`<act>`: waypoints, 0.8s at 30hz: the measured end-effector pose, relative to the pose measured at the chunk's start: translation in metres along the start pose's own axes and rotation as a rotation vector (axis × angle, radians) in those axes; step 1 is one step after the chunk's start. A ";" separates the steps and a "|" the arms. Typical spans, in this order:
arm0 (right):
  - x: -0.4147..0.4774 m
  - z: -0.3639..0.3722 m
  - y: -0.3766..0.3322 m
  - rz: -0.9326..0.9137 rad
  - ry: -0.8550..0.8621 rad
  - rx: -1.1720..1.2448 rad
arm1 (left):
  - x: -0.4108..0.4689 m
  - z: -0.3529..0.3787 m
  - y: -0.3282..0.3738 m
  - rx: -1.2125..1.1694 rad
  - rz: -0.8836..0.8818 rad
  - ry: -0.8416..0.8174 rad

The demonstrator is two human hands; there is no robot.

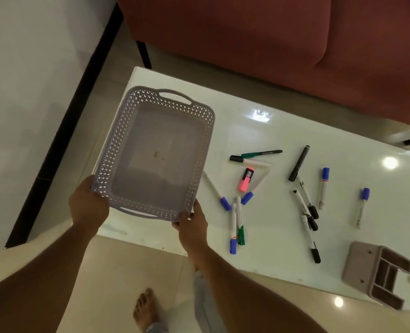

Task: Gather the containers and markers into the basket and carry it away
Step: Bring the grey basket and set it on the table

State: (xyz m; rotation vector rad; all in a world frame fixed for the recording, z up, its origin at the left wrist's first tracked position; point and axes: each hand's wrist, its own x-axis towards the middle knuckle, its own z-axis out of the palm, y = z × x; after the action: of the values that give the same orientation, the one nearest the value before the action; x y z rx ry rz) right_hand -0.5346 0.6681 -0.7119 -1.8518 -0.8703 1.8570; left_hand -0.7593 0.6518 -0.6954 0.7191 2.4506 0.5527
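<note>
A pale grey perforated basket [117, 150] is over the left end of the white table [283, 131], with only a few crumbs inside. My left hand [87, 207] grips its near left corner and my right hand [192, 225] grips its near right corner. Several markers lie scattered to the right: a pink highlighter [246, 179], a black marker [299, 163], blue-capped ones [323, 186], a green-capped one [240, 224]. A grey compartment container [377, 272] lies on its side at the table's near right corner.
A dark red sofa [259, 37] stands beyond the table. Tiled floor [117, 265] lies below me, with my bare foot [146, 308] on it. A white wall with dark skirting [54, 131] runs along the left.
</note>
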 end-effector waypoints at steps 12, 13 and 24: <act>0.014 -0.011 -0.008 0.052 -0.062 -0.126 | 0.015 0.019 -0.002 -0.029 -0.130 -0.004; 0.016 -0.011 -0.008 0.051 -0.064 -0.144 | 0.012 0.019 0.000 -0.027 -0.141 0.001; -0.041 -0.040 0.010 0.130 -0.050 -0.283 | -0.053 0.003 0.013 0.115 -0.114 0.122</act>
State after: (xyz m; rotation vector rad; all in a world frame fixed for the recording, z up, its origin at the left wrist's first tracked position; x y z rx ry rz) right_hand -0.4915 0.6408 -0.6853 -2.0811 -1.1022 1.9482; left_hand -0.7146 0.6318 -0.6715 0.6010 2.6352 0.4255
